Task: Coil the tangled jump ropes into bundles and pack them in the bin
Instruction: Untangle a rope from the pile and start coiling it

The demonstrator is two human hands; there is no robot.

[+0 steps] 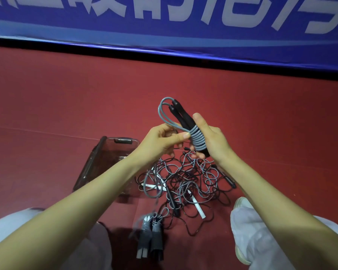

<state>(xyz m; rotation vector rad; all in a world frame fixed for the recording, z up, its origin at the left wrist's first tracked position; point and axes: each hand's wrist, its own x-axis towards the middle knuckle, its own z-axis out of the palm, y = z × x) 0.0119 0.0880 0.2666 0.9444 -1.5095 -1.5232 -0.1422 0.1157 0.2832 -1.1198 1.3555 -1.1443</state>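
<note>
My right hand [209, 137] grips a jump rope bundle [185, 125]: two black handles side by side with grey cord wound round them in several turns, and two grey loops sticking up past the handle tips. My left hand [164, 141] pinches the grey cord at the left edge of the winding. Below both hands lies a tangled pile of ropes [185, 180] on the red floor, black and grey cords with white and black handles mixed in. Two wound bundles [150, 236] lie near my knees. A clear plastic bin [105, 164] stands left of the pile, partly behind my left forearm.
A blue banner with white lettering [164, 22] runs along the far edge of the red floor [57, 98]. My knees in light trousers frame the bottom corners, and a white shoe [240, 228] sits at the right beside the pile.
</note>
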